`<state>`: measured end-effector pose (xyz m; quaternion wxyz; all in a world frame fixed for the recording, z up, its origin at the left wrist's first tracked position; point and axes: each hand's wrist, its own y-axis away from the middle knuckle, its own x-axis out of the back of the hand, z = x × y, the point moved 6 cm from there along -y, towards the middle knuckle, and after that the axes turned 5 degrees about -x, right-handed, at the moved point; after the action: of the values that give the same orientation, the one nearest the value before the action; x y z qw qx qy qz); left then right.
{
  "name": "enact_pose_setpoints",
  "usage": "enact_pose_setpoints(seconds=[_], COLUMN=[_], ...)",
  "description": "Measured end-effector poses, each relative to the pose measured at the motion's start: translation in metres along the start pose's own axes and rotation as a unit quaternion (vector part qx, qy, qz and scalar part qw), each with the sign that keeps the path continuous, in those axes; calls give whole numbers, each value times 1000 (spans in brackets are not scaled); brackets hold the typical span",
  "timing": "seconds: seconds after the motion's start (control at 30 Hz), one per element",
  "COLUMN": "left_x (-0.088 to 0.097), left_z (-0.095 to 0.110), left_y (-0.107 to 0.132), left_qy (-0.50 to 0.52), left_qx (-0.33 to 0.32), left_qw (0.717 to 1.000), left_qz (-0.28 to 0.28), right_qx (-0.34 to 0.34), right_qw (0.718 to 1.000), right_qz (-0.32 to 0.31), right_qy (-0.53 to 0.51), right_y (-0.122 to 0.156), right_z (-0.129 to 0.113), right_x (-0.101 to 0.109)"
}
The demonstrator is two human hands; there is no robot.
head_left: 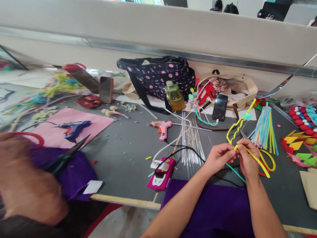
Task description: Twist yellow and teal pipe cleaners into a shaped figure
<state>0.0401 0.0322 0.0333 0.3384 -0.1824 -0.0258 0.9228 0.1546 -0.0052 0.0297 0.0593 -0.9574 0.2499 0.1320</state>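
My left hand [221,156] and my right hand [249,158] meet over the table, fingertips pinched on a yellow pipe cleaner [259,162]. One part of it runs down to the right under my right hand. Above my fingers rise yellow twisted stems [234,133] with a mint-green piece [247,116] on them. A grey pointed blade tip [242,133] shows by my right fingers; whether that hand holds it is unclear. Beneath my hands are a looped yellow stem [271,162] and a green stem [235,172].
At left, a co-worker's blurred hand [27,178] is by dark scissors [70,152]. Glue guns, one pink [162,128], one blue [76,129], lie near a magenta power strip [162,175] with cords. Behind are clear sticks [192,142], a bottle [174,96], a phone [220,107], and pastel pipe cleaners [266,129].
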Motion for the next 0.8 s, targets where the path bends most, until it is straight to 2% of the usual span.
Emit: enact_pose_setpoints(seconds=[0.13, 0.23, 0.4, 0.57, 0.7, 0.8], left_x=[5, 6, 6, 10, 13, 13], left_z=[15, 21, 21, 25, 28, 29], left_y=[-2, 0, 6, 9, 10, 12], left_qy=[-125, -219, -360, -409, -436, -459], left_qx=[-131, -186, -215, -240, -253, -264], left_qw=[983, 956, 902, 868, 847, 830], left_qz=[34, 66, 106, 145, 170, 175], right_qx=[-70, -121, -172, -213, -200, -158], right_qw=[995, 987, 974, 963, 967, 979], right_qz=[39, 54, 62, 43, 52, 53], right_qy=[-61, -96, -136, -161, -152, -117], right_y=[-1, -3, -1, 2, 4, 5], right_z=[8, 17, 31, 37, 33, 26], right_x=[2, 2, -1, -6, -8, -11])
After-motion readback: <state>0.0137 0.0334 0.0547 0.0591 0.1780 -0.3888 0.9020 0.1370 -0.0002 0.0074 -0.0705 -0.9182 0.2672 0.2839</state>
